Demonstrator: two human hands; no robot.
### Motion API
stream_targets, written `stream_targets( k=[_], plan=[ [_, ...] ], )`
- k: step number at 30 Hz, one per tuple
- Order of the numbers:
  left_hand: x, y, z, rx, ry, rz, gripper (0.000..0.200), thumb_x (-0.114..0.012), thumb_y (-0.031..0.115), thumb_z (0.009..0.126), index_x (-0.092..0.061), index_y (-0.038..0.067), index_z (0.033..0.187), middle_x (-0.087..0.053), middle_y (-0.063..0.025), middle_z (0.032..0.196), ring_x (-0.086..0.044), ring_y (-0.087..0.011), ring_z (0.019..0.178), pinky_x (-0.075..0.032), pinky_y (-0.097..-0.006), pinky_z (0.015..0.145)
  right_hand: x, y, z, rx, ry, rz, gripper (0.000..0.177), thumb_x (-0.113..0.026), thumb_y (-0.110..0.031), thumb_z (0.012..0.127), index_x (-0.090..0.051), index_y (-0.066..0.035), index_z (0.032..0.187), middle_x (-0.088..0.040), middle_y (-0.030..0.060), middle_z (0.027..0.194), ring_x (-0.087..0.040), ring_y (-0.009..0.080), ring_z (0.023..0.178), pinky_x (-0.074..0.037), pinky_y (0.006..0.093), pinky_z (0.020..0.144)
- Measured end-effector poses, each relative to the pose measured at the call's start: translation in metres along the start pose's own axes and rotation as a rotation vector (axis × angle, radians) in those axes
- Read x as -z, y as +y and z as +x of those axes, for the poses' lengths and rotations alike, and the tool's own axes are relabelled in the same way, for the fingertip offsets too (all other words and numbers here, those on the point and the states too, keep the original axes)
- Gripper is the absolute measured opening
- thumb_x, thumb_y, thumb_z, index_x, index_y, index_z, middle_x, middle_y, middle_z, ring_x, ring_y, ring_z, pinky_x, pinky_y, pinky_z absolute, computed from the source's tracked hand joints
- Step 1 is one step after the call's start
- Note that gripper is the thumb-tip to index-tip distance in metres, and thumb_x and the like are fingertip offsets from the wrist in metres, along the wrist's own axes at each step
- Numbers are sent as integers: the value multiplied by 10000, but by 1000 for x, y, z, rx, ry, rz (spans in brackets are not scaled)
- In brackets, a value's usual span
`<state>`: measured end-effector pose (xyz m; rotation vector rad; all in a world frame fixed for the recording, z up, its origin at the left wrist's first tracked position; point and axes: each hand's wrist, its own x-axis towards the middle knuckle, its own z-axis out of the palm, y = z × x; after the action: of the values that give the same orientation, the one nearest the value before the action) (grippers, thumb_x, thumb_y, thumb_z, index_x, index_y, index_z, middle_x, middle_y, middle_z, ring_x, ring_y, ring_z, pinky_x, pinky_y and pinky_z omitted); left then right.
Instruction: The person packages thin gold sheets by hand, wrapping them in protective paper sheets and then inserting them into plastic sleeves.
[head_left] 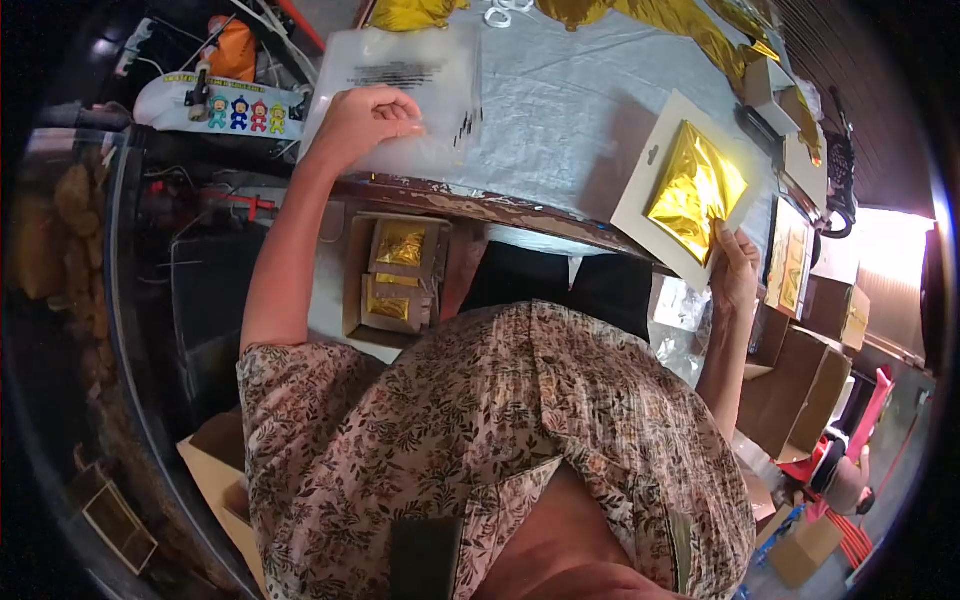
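Observation:
My right hand (737,265) grips the lower edge of a pale card (640,190), with a hang hole and a shiny gold foil packet (698,188) on its face. The card is tilted and held over the table's front edge. On the left, my left hand (370,125) rests on a stack of clear plastic bags (385,60) with printed text. Its fingers are curled and pinch the top bag near its lower part. Part of the stack is hidden under this hand.
The table (545,120) has a silvery cover and a worn front edge. Gold foil pieces (690,35) and white rings (505,12) lie at the back. Below stands a cardboard box (355,290) of gold packets. A skateboard (165,103) is at left; another person (840,475) is at far right.

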<state>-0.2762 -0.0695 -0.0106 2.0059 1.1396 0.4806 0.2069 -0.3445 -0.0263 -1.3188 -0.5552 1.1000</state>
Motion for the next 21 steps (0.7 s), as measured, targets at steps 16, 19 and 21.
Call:
stream_targets(
  k=[16, 19, 21],
  plan=[
    [-4, -10, 0, 96, -5, -79, 199, -829, 137, 838, -759, 28, 990, -679, 38, 844, -593, -37, 786, -496, -218, 735, 24, -10, 1, 81, -104, -21, 227, -673, -106, 992, -724, 64, 1132, -763, 100, 1035, -703, 129, 882, -543, 258, 835],
    [0, 1, 3, 175, 55, -3, 204, -828, 187, 837, -774, 29, 954, -719, 17, 835, -635, -66, 786, -518, -241, 749, 45, -10, 2, 70, -166, 1, 222, -676, -106, 992, -727, 63, 1126, -764, 94, 1024, -703, 122, 876, -545, 253, 814],
    [8, 15, 4, 202, 86, 121, 203, -817, 212, 853, -781, 30, 935, -730, 11, 830, -647, -79, 787, -525, -252, 749, 56, -11, 2, 55, -184, -12, 216, -677, -105, 989, -726, 62, 1118, -764, 91, 1008, -705, 125, 856, -546, 250, 790]
  ],
)
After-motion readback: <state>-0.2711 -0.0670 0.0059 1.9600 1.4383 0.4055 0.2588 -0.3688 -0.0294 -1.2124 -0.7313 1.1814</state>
